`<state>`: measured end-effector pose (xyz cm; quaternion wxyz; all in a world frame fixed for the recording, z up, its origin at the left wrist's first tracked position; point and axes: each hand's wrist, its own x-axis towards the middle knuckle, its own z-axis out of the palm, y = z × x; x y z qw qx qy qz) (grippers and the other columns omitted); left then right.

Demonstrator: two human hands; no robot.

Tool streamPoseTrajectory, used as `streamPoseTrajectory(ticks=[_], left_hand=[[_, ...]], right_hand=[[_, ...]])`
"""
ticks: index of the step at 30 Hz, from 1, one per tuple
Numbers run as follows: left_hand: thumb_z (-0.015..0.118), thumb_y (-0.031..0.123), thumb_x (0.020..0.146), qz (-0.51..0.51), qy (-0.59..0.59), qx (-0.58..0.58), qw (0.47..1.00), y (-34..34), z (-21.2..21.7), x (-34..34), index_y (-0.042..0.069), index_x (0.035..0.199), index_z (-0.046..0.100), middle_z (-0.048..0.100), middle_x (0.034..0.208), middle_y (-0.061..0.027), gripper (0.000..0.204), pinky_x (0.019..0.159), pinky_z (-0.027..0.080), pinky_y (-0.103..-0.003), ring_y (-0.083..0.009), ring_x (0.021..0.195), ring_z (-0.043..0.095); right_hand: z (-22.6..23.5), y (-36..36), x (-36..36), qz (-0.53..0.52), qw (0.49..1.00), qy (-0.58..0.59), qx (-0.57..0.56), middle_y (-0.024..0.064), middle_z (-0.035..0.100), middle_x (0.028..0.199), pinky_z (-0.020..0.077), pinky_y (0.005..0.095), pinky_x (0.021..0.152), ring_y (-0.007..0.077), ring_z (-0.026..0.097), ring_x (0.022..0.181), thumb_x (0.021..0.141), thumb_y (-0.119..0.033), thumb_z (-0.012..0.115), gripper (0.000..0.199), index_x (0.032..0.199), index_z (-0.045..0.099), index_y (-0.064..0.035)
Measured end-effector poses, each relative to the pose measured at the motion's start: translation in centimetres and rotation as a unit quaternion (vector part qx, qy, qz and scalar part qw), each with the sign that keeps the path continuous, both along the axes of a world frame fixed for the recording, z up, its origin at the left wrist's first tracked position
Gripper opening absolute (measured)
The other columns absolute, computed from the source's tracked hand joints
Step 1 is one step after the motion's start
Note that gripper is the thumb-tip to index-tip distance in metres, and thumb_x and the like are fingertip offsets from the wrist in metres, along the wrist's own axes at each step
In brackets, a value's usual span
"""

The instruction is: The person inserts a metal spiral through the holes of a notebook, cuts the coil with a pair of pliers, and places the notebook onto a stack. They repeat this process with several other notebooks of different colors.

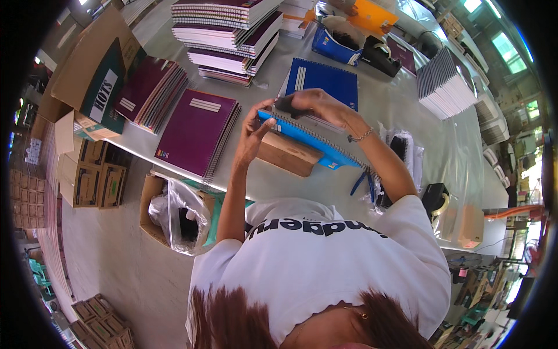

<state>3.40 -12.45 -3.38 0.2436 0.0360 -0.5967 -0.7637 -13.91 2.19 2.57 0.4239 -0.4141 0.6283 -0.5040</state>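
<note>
Blue spiral notebook (308, 139) sits at frame centre, propped over a wooden block (288, 156); the left hand (253, 135) clasps its near end, while the right hand (317, 104) closes on a dark tool (286, 104) at its spine. Maroon notebooks (195, 131) lie left, brown cartons (87, 64) upper left.

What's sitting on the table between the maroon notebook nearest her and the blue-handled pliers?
A brown wooden block lies between the maroon notebook and the pliers, under the blue spiral notebook she holds; head view.
</note>
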Motion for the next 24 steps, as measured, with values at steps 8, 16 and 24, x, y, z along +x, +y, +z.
streamPoseTrajectory(ticks=[8,16,24], left_hand=[[0.067,0.014,0.089,-0.016,0.024,-0.002,1.0,-0.6,-0.5,-0.1,0.007,0.138,0.049,0.05,0.113,-0.0027,0.053,0.099,0.036,-0.027,-0.0119,0.109,0.047],[0.064,0.014,0.091,-0.021,0.011,-0.037,0.999,-0.3,0.7,-0.5,0.006,0.144,0.043,0.046,0.124,-0.0061,0.058,0.104,0.033,-0.029,-0.0143,0.115,0.046],[0.06,0.026,0.095,-0.012,0.044,-0.007,0.999,-0.2,0.2,-0.5,0.005,0.146,0.039,0.043,0.136,-0.0088,0.06,0.112,0.025,-0.035,-0.0181,0.126,0.04]], right_hand=[[0.4,-0.7,-0.7,0.002,0.994,-0.105,0.024,0.0102,0.068,0.107,0.046,0.0349,0.093,0.0218,0.061,0.102,0.082,-0.034,0.074,0.037,0.107,0.072,-0.0061],[0.3,-0.7,-2.5,-0.074,0.996,-0.045,0.005,0.0052,0.068,0.106,0.0481,0.0299,0.084,0.0157,0.063,0.097,0.081,-0.045,0.074,0.051,0.104,0.071,0.0005],[3.6,-1.3,1.0,0.032,0.999,0.014,0.018,0.006,0.067,0.099,0.047,0.0242,0.078,0.0117,0.059,0.088,0.085,-0.045,0.07,0.057,0.115,0.067,0.0026]])
